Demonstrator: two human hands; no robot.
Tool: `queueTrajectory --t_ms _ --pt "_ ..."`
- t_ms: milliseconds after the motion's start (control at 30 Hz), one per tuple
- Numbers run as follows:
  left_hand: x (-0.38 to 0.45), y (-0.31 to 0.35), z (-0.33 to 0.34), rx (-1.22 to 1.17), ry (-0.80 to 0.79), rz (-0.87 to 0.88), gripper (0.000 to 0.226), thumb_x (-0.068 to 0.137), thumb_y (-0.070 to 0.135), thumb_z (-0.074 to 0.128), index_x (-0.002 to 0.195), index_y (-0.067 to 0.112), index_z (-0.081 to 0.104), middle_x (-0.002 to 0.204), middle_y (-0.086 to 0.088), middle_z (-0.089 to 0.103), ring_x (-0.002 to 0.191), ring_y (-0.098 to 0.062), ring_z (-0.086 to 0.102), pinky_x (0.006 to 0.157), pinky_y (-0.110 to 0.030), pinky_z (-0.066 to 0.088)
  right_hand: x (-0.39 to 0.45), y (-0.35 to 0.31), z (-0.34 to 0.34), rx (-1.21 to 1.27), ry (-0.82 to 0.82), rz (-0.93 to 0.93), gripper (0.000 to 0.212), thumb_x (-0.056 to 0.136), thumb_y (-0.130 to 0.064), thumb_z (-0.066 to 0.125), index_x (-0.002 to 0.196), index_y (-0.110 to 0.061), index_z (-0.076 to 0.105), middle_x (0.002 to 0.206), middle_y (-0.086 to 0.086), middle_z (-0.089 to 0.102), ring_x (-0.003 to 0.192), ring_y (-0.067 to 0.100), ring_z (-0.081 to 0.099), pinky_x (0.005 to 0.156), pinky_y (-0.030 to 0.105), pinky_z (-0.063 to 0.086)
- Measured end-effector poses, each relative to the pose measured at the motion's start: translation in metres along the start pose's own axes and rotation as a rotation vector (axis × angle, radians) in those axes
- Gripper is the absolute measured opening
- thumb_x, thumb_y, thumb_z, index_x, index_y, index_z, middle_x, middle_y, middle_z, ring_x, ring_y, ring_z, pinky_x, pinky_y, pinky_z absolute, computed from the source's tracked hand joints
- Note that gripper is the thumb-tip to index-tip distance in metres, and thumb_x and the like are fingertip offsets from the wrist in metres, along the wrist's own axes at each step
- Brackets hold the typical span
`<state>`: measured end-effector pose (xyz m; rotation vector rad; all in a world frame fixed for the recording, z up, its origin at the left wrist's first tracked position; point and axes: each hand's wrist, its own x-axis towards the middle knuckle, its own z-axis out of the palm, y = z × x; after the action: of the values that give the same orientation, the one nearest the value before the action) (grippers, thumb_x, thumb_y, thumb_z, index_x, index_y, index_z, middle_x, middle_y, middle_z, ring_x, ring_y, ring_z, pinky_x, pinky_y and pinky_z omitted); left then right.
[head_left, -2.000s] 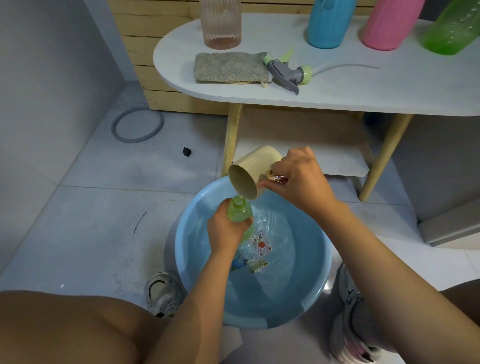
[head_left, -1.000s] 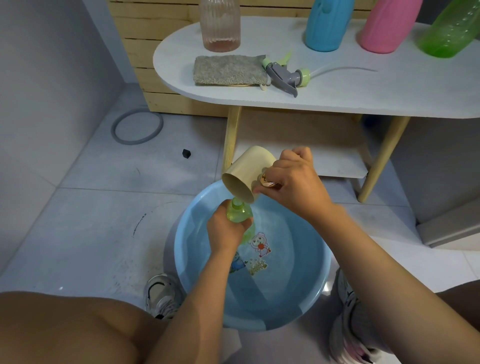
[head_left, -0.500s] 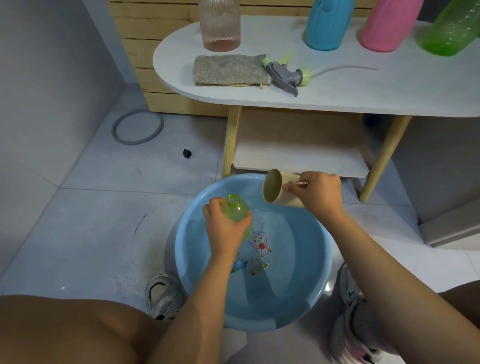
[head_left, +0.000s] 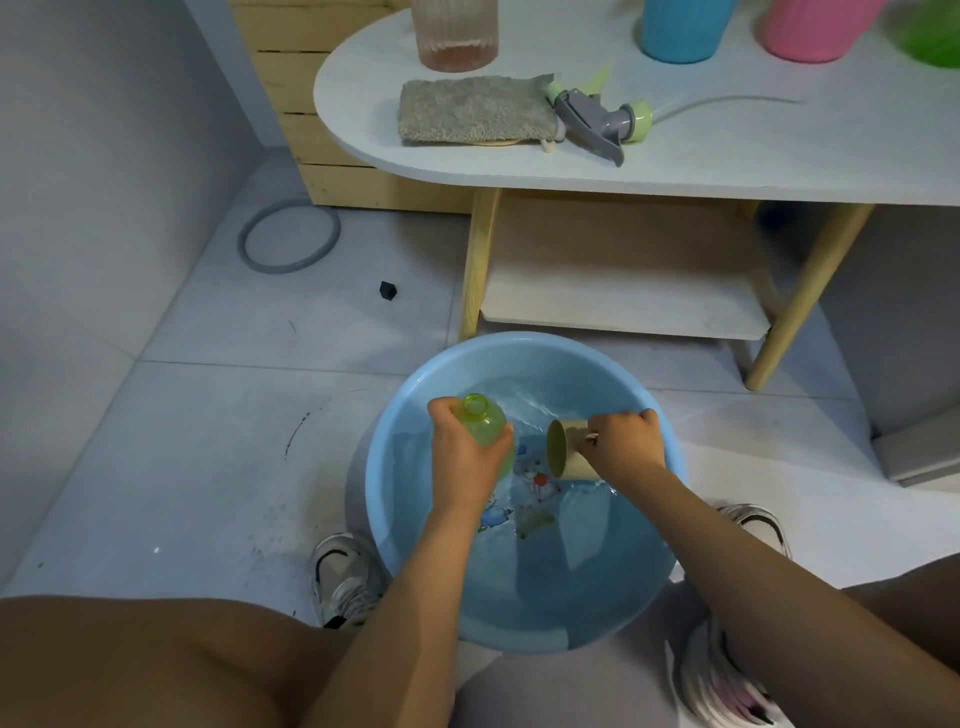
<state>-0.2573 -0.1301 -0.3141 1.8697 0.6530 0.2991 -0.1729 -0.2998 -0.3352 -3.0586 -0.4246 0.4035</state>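
Note:
A light blue basin (head_left: 524, 345) holding water sits on the tiled floor between my feet. My left hand (head_left: 465, 457) grips a small green bottle (head_left: 480, 423) upright over the basin, its open neck pointing up. My right hand (head_left: 626, 441) holds a beige cup (head_left: 566, 457) by its handle. The cup lies on its side, mouth facing left toward the bottle, its lower edge dipped in the water. Cartoon pictures show on the basin's bottom.
A white oval table (head_left: 779, 156) on wooden legs stands behind the basin, carrying a grey cloth (head_left: 472, 109), a spray head with tube (head_left: 597, 119), a ribbed glass (head_left: 454, 31) and coloured bottles. A grey ring (head_left: 249, 249) lies on the floor by the left wall.
The cup came down from above the bottle's neck, where it was tipped, into the basin water on the right. The bottle moved slightly left and stays upright.

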Motion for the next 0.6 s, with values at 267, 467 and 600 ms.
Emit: queueTrajectory --t_ms 267,467,600 --pt "0.006 -0.013 -0.003 0.071 -0.03 0.029 0.046 0.076 0.022 0.077 0.11 0.02 0.047 0.102 0.003 0.055 0.091 -0.01 0.054 0.076 -0.012 0.041 0.002 -0.009 0.014 -0.105 -0.098 -0.021 0.026 0.094 -0.035 0.038 0.091 -0.025 0.062 0.085 -0.003 0.065 0.093 0.02 0.053 0.081 0.03 0.026" --pt "0.008 -0.02 -0.005 0.118 -0.034 0.016 0.052 0.077 0.028 0.077 0.117 0.017 0.046 0.11 0.0 0.054 0.098 -0.014 0.053 0.081 -0.021 0.04 -0.005 -0.013 0.024 -0.138 -0.17 -0.085 0.029 0.096 -0.032 0.036 0.092 -0.025 0.064 0.089 -0.002 0.065 0.096 0.019 0.051 0.088 0.03 0.027" --pt "0.007 -0.022 -0.004 0.135 -0.022 0.003 0.053 0.077 0.027 0.077 0.119 0.015 0.047 0.111 -0.001 0.053 0.099 -0.015 0.052 0.083 -0.021 0.04 -0.007 -0.013 0.026 -0.09 -0.206 -0.095 0.026 0.095 -0.035 0.039 0.084 -0.026 0.06 0.082 -0.004 0.06 0.099 0.018 0.05 0.088 0.029 0.026"
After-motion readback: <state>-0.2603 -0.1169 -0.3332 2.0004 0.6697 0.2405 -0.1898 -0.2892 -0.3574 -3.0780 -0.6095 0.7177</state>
